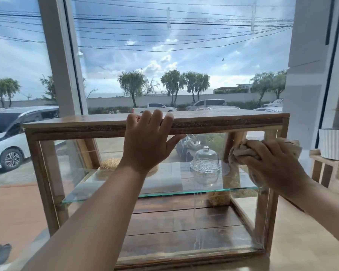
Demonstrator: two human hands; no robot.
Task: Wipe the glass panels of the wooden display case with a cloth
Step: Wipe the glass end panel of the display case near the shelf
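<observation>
Pale wooden desk (301, 241) pushed up against a big shop window, and the wooden display case (47, 173) sits on it right in front of me. The case is a long box lying crossways to me, its long side running left to right and the front glass panel (98, 208) facing me square on.

Both my arms reach forward from the bottom of the view. My left hand (151, 141) is up on the middle of the case's top board, fingers (157, 118) curled over the front edge and thumb stretched out to the right under the rail, so I'm gripping the lid edge. My right hand (272, 163) comes in from the right, back of the hand toward me, fingers wrapped tight around a bunched-up beige cloth (245, 149). The cloth pokes out to the left of my knuckles and is pressed on the upper right of the front glass, just beside the right post.

A few drip streaks run down the front panel lower down. Inside, a glass shelf (125, 186) spans the case lengthwise, with a small glass dome dish (205, 165) upright on it, just left of the cloth, and a woven round thing (110, 163) partly hidden behind my left wrist. The floor of the case is dark planks.

Off to the right there's a white ribbed pot (335, 143) on a little wooden stand (321, 167). Beyond the window: a white car (8, 137) close by on the left, more parked cars, a wall, trees and cloudy sky.
</observation>
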